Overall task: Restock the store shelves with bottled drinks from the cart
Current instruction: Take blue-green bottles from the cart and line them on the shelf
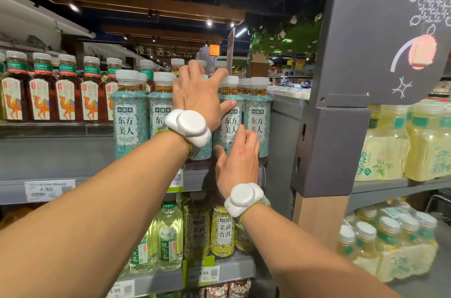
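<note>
A row of teal-labelled tea bottles (130, 122) with white caps stands on the upper grey shelf (97, 183). My right hand (238, 166) holds the lower part of one teal bottle (230, 124), thumb on its left side and fingers reaching up between it and the neighbouring bottle (257, 114). My left hand (197, 95) is higher up, with its fingers spread straight over the white caps and its thumb resting on the shoulder of that same bottle. It hides another bottle behind its palm. Both wrists carry white devices.
Dark tea bottles with camel labels (66, 100) fill the shelf to the left. Yellow and green tea bottles (222, 231) stand on the shelf below. A grey shelf post (327, 151) rises on the right, with shrink-wrapped bottle packs (390, 244) beyond it.
</note>
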`<state>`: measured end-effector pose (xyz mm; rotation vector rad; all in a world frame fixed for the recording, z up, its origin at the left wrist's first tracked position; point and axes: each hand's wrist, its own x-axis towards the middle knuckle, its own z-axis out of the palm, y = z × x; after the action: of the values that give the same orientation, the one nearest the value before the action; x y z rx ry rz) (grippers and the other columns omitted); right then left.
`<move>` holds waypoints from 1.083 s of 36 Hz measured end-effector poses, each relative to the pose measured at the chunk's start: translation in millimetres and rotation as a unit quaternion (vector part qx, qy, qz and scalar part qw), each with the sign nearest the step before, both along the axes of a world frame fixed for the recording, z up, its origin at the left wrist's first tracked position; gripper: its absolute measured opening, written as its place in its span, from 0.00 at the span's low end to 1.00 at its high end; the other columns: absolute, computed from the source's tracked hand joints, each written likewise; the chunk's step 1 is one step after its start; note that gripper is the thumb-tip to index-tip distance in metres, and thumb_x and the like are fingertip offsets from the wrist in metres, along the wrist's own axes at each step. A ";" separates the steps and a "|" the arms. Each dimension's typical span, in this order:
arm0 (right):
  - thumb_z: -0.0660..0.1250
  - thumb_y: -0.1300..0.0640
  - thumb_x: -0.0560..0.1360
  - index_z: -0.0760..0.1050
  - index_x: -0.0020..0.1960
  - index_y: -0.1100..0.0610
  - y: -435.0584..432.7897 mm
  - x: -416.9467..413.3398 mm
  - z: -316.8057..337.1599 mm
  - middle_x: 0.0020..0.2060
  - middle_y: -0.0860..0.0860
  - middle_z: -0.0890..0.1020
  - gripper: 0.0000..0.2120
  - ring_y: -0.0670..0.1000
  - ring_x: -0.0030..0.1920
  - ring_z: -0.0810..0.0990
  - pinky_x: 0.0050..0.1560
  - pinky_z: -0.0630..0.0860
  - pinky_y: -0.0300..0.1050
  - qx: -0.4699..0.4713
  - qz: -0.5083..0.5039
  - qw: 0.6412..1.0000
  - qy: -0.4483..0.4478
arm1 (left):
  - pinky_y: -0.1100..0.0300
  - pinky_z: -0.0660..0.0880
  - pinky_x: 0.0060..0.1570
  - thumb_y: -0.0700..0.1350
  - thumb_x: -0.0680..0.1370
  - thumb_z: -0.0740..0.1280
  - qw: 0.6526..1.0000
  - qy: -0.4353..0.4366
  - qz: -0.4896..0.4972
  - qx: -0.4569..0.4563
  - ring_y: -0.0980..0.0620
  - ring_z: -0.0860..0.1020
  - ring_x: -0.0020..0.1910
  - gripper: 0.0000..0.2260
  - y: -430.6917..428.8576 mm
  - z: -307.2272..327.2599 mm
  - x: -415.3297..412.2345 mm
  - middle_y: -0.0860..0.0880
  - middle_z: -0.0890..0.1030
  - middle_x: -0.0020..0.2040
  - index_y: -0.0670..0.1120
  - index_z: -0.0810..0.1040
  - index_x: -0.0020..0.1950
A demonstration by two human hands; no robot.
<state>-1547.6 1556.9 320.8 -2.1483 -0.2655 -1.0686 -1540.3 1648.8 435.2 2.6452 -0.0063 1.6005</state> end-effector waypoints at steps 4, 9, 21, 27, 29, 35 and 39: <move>0.69 0.55 0.78 0.65 0.75 0.64 -2.2 0.6 -2.8 0.64 0.57 0.70 0.29 0.57 0.64 0.68 0.58 0.68 0.46 0.010 0.013 1.000 -0.001 | 0.46 0.69 0.58 0.67 0.72 0.70 1.000 -0.009 -0.003 -0.002 0.41 0.67 0.62 0.26 -3.6 -1.8 -0.1 0.43 0.68 0.61 0.57 0.72 0.66; 0.70 0.52 0.78 0.66 0.73 0.62 -8.5 3.3 -3.9 0.63 0.57 0.71 0.28 0.57 0.64 0.70 0.58 0.70 0.47 0.009 0.024 1.000 -0.006 | 0.46 0.69 0.58 0.67 0.73 0.69 1.000 -0.007 -0.001 0.002 0.41 0.67 0.61 0.27 -2.2 -2.0 -1.2 0.43 0.68 0.61 0.57 0.71 0.67; 0.74 0.47 0.74 0.70 0.63 0.57 -11.2 5.6 -5.1 0.58 0.52 0.74 0.24 0.56 0.55 0.76 0.47 0.72 0.47 0.026 0.010 1.000 -0.006 | 0.45 0.65 0.64 0.65 0.74 0.70 1.000 0.021 0.005 0.017 0.42 0.67 0.64 0.26 -3.7 4.6 -3.6 0.45 0.69 0.63 0.57 0.71 0.68; 0.74 0.47 0.74 0.68 0.58 0.57 -13.4 2.5 -6.3 0.55 0.52 0.73 0.21 0.57 0.49 0.76 0.42 0.64 0.44 0.026 0.015 1.000 -0.007 | 0.44 0.56 0.71 0.68 0.74 0.67 0.997 0.054 -0.011 0.045 0.43 0.68 0.68 0.27 -14.1 20.5 -1.0 0.49 0.78 0.62 0.50 0.73 0.63; 0.73 0.47 0.75 0.68 0.60 0.57 -15.0 2.6 -7.2 0.56 0.52 0.73 0.23 0.57 0.51 0.76 0.43 0.65 0.45 0.020 0.018 1.000 -0.004 | 0.44 0.53 0.73 0.67 0.75 0.67 0.996 0.077 -0.009 0.036 0.43 0.68 0.70 0.27 -16.9 20.5 1.0 0.49 0.79 0.63 0.50 0.72 0.65; 0.74 0.46 0.74 0.68 0.69 0.60 -16.7 4.7 -7.5 0.60 0.55 0.72 0.31 0.59 0.58 0.76 0.55 0.72 0.50 0.028 0.033 0.999 0.019 | 0.44 0.48 0.76 0.65 0.78 0.66 0.994 0.107 -0.018 0.018 0.43 0.64 0.74 0.28 -15.6 14.1 2.0 0.48 0.78 0.67 0.51 0.70 0.72; 0.74 0.46 0.74 0.69 0.67 0.60 -16.6 4.1 -8.3 0.60 0.54 0.72 0.29 0.58 0.56 0.76 0.53 0.72 0.49 0.028 0.033 0.999 0.018 | 0.45 0.46 0.76 0.63 0.78 0.66 0.993 0.113 -0.030 0.014 0.44 0.63 0.74 0.26 -14.4 16.8 0.5 0.48 0.78 0.67 0.51 0.71 0.71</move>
<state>-1543.5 1540.3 312.5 -2.0928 -0.2832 -0.9875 -1539.8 1634.3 452.0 2.8019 -0.1000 1.2855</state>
